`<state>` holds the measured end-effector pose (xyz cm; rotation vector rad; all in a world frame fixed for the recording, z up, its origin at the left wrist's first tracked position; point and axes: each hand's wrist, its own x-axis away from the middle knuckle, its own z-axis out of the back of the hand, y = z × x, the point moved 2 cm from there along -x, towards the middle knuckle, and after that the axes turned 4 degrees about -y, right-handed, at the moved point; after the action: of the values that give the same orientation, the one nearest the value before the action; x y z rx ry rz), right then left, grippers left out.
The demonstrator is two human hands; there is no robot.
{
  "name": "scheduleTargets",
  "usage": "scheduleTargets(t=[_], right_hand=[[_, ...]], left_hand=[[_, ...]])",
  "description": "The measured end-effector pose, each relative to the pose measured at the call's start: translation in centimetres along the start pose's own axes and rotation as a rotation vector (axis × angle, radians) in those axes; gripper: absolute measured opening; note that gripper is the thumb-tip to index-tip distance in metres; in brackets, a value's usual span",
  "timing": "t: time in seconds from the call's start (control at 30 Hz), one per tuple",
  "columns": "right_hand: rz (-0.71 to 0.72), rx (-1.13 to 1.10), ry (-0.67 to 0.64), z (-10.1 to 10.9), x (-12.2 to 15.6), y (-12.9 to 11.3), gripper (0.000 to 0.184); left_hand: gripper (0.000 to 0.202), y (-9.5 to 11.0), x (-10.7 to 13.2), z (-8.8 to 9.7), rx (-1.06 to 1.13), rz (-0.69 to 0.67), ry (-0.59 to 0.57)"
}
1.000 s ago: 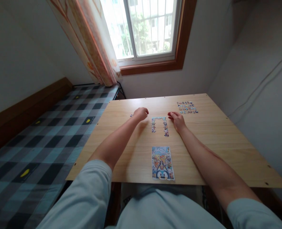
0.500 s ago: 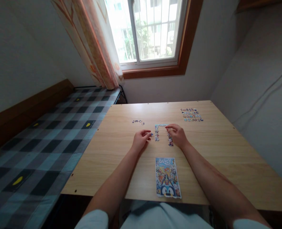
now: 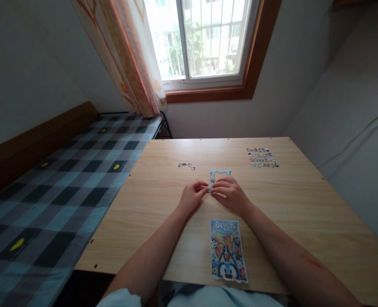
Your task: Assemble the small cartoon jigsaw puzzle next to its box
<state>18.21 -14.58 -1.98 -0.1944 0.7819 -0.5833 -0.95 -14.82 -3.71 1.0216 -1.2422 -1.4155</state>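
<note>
The left hand [image 3: 193,197] and the right hand [image 3: 231,195] meet in the middle of the wooden surface [image 3: 304,213]. Their fingertips come together at the left side of a half-made puzzle [image 3: 220,173]. Only the top edge of this puzzle peeks out just past the right hand, which covers the rest. The left hand is closed in a pinch, thumb against finger, right at the puzzle's edge. Anything between the fingers is too small to see. The right hand lies on the puzzle with bent fingers, and I cannot tell if it grips the puzzle or just presses on it. Close behind the right hand's wrist, nearer the person, lies a colourful Bluey picture card [image 3: 228,250], flat and apart from both hands. A little bunch of loose pieces [image 3: 186,165] sits past the left hand. Neat rows of pieces [image 3: 261,157] lie farther off, beyond the right hand and out to its right. A bed [image 3: 64,179] with a checked blue cover stands out to the left of the left hand.
</note>
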Motion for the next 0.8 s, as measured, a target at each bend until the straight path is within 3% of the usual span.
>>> scheduleTargets(t=[0.33,0.53,0.8], right_hand=[[-0.084,-0.076,-0.09,0.1,0.2,0.1,0.016],[-0.081,-0.055,-0.187,0.6,0.7,0.5,0.019],[-0.065,-0.036,-0.25,0.2,1.0,0.6,0.018]], left_hand=[[0.023,0.1,0.3,-0.5,-0.124,-0.016,-0.046],[0.016,0.6,0.6,-0.1,-0.586,-0.14,0.054],[0.024,0.4,0.7,-0.8,-0.896,-0.153,0.005]])
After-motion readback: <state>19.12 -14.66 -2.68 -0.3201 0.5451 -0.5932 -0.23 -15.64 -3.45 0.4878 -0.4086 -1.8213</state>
